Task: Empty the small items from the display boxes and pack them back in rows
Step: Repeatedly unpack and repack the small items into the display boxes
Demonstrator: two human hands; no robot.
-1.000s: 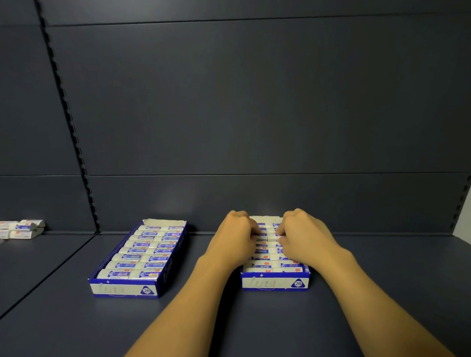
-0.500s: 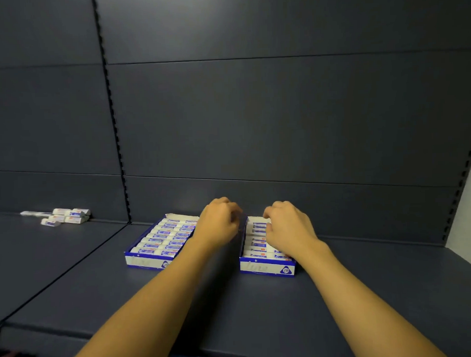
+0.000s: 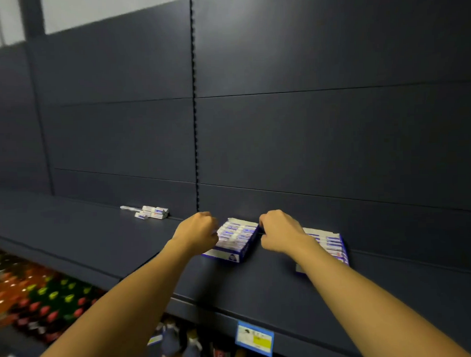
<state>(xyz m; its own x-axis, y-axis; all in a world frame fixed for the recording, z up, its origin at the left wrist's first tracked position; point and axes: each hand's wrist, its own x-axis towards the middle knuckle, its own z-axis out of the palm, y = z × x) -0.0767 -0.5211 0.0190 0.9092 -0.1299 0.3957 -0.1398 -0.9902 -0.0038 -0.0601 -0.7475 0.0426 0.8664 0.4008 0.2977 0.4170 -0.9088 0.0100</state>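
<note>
Two blue-and-white display boxes of erasers packed in rows stand on the dark shelf [image 3: 97,236]. My left hand [image 3: 197,231] has its fingers curled at the left side of the left display box [image 3: 235,242]. At that box's far right corner my right hand [image 3: 280,231] is curled too, so both hands grip it from the sides. The fingertips are hidden behind the knuckles. The right display box [image 3: 331,243] lies just beyond my right wrist, partly covered by my forearm.
A few loose erasers [image 3: 152,212] lie at the back of the shelf to the left. The dark back panel rises right behind the boxes. A blue and yellow price tag [image 3: 254,338] hangs on the shelf's front edge. Coloured bottles [image 3: 46,299] stand on lower shelves.
Both hands left the right box and moved left to the sides of the left box. The view swung left and drew back, showing the lower shelves.
</note>
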